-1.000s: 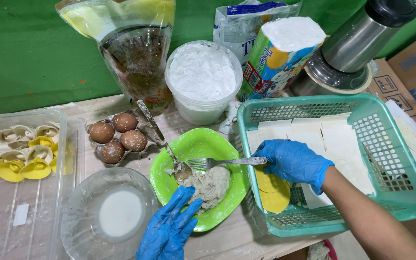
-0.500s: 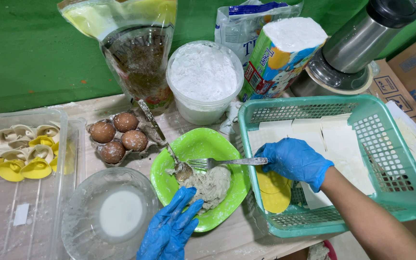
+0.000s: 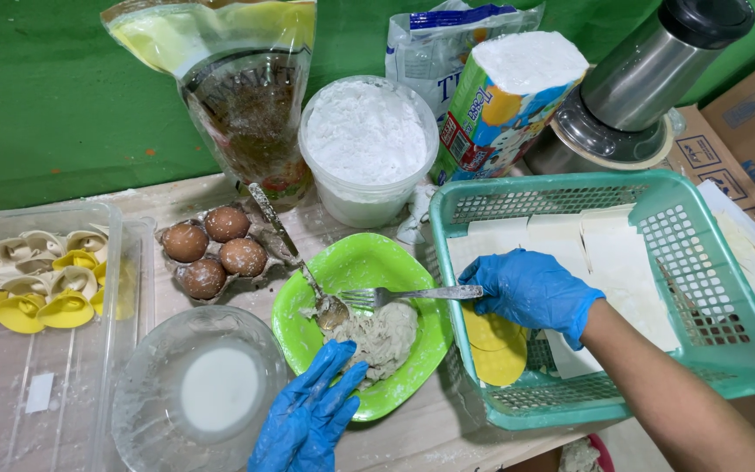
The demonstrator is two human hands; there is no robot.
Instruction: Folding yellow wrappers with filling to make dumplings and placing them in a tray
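clear pouch (image 3: 242, 96), colourful carton (image 3: 504, 100), white-blue bag (image 3: 434, 48), rear

I see a glossy green plastic bowl (image 3: 356, 271), a shiny metal fork (image 3: 412, 295), smooth blue rubbery gloves on my hands, and a teal plastic mesh basket (image 3: 727, 306).

Both hands wear thin, bright blue disposable gloves of a smooth, slightly glossy rubbery material that fits tightly and wrinkles at the knuckles. The glove on the left hand (image 3: 308, 419) covers every one of its fingers (image 3: 335, 360) to the tips. The glove on the right hand (image 3: 530, 293) ends in a cuff at the wrist, and beyond it the forearm is bare, with no sleeve.
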